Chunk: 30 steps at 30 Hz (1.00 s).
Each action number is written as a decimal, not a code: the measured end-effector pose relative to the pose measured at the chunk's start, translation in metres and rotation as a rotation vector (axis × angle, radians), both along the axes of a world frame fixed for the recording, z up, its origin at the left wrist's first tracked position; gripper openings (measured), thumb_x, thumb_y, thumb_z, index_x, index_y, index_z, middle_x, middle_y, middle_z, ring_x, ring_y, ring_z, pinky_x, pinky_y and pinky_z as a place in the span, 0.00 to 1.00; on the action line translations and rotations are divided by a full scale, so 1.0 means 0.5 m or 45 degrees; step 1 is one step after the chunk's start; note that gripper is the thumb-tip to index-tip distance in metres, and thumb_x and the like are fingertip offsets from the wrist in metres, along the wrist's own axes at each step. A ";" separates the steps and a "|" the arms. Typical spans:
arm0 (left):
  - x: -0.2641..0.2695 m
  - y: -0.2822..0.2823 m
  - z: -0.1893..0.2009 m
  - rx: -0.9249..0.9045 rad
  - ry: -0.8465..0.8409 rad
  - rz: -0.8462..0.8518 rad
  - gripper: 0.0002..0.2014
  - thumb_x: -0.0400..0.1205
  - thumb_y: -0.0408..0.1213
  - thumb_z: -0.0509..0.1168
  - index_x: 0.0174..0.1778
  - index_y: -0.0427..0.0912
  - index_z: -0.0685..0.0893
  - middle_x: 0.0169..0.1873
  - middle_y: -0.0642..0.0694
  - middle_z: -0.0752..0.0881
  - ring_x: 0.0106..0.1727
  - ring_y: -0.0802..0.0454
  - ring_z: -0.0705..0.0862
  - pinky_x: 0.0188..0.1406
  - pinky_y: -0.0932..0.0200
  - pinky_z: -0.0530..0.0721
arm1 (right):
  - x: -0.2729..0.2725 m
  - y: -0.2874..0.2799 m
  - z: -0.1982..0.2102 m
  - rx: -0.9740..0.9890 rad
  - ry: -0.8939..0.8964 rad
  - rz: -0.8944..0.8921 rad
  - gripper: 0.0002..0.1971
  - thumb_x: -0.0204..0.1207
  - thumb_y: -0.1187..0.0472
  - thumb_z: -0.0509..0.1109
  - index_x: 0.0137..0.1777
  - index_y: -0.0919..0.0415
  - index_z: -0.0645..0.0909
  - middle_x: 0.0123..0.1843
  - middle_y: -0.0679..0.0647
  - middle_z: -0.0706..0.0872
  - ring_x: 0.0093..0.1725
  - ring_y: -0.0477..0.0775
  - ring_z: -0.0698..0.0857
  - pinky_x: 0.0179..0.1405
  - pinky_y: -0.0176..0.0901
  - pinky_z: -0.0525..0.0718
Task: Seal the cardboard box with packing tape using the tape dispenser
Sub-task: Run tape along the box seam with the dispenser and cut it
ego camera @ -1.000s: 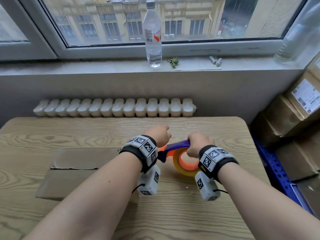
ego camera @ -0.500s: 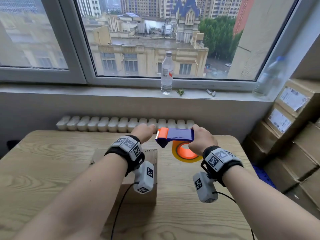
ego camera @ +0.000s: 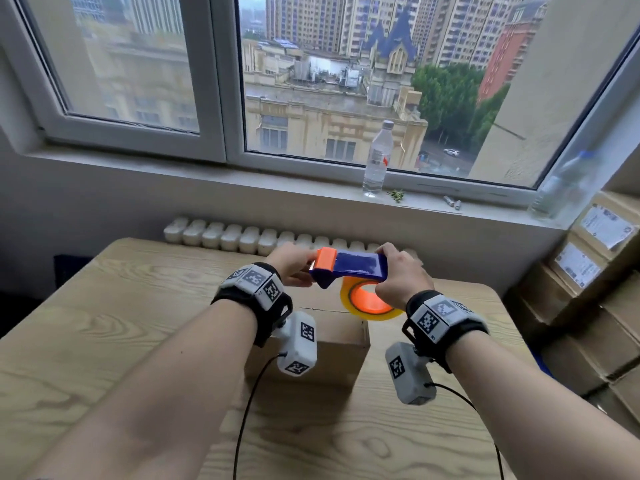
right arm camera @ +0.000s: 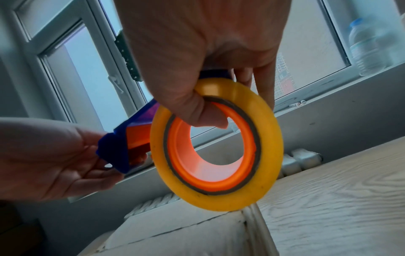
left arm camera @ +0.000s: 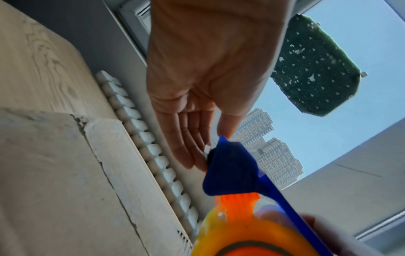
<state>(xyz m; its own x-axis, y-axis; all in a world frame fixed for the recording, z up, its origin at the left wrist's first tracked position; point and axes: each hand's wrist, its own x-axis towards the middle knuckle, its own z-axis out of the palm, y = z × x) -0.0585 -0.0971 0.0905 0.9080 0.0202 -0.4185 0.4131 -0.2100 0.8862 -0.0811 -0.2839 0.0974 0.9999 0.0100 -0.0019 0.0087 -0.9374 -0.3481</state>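
Observation:
A blue tape dispenser (ego camera: 356,266) with an orange roller and a yellow tape roll (ego camera: 369,311) hangs level above the far part of a closed cardboard box (ego camera: 332,344). My right hand (ego camera: 398,271) grips its rear end, thumb hooked through the roll's orange core (right arm camera: 210,152). My left hand (ego camera: 299,268) pinches the dispenser's blue front tip (left arm camera: 228,169), thumb on top and fingers underneath. The box's top flaps meet in a seam (right arm camera: 175,228) just below the roll.
The box stands on a wooden table (ego camera: 104,323) that butts against a white radiator (ego camera: 239,237). Two water bottles (ego camera: 377,161) stand on the windowsill. Stacked cardboard cartons (ego camera: 588,289) fill the right side. Camera cables hang from both wrists.
Both hands have raised the dispenser from near the tabletop to above the box. The head view has tilted up and now shows more of the window.

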 end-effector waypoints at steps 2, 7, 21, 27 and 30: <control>-0.004 0.017 0.002 -0.062 -0.013 0.018 0.10 0.86 0.38 0.60 0.47 0.34 0.80 0.34 0.40 0.82 0.32 0.50 0.81 0.29 0.61 0.85 | -0.006 0.019 0.000 -0.005 -0.015 0.039 0.23 0.67 0.66 0.66 0.63 0.53 0.71 0.55 0.57 0.76 0.52 0.58 0.76 0.49 0.45 0.75; -0.012 0.056 0.020 -0.156 -0.042 0.094 0.12 0.86 0.43 0.61 0.43 0.38 0.79 0.36 0.43 0.82 0.33 0.52 0.82 0.32 0.60 0.83 | -0.007 0.061 0.007 -0.118 -0.092 0.058 0.21 0.63 0.57 0.73 0.55 0.57 0.74 0.47 0.52 0.73 0.53 0.59 0.77 0.50 0.45 0.73; -0.021 0.159 0.005 -0.018 -0.129 0.255 0.14 0.81 0.20 0.62 0.30 0.36 0.77 0.08 0.50 0.79 0.09 0.63 0.78 0.14 0.72 0.79 | 0.010 0.146 0.030 0.115 0.021 0.218 0.16 0.63 0.67 0.71 0.48 0.55 0.72 0.43 0.54 0.81 0.44 0.58 0.78 0.34 0.39 0.72; -0.013 0.232 -0.053 0.027 -0.056 0.392 0.12 0.82 0.24 0.65 0.31 0.36 0.80 0.22 0.43 0.84 0.09 0.64 0.78 0.13 0.72 0.79 | 0.028 0.156 0.030 -0.002 0.038 0.302 0.23 0.60 0.69 0.71 0.56 0.53 0.78 0.44 0.53 0.82 0.46 0.58 0.80 0.42 0.41 0.75; -0.014 0.258 -0.089 0.031 0.010 0.439 0.12 0.81 0.25 0.65 0.30 0.35 0.79 0.13 0.47 0.82 0.11 0.63 0.78 0.15 0.71 0.80 | 0.034 0.162 0.026 -0.114 0.051 0.372 0.31 0.59 0.67 0.73 0.65 0.50 0.77 0.51 0.54 0.83 0.53 0.59 0.82 0.49 0.44 0.81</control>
